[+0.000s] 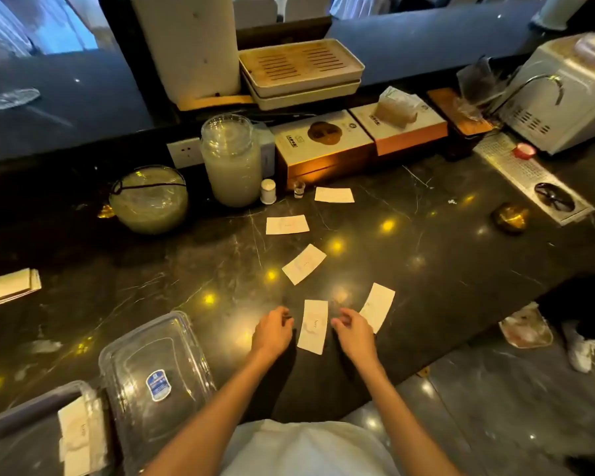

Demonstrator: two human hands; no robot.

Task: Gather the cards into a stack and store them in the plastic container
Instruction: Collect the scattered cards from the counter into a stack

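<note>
Now, step: I judge the gathering is just starting; no stack is formed on the counter [426,269] yet.
Nearest card: lies flat between the two hands at [313,326], long side running away from me, print faintly legible.
Left hand [272,333]: resting on the counter just left of that card, fingers loosely curled, holding nothing; whether it touches the card edge I cannot tell.
Right hand [352,333]: just right of the same card, fingers bent and apart, empty, and it overlaps the lower end of the angled card [378,305].
Other cards: one tilted at [304,264], one flat at [287,225], the farthest at [334,195] near the small glass [299,189].
Plastic container [79,400]: at my lower left, open, with some cards already inside (count unclear); its clear lid [155,369] lies beside it.
Next move: pinch or slide the nearest card up, then sweep outward to the far ones; the glossy stone may make edges hard to lift.
</note>
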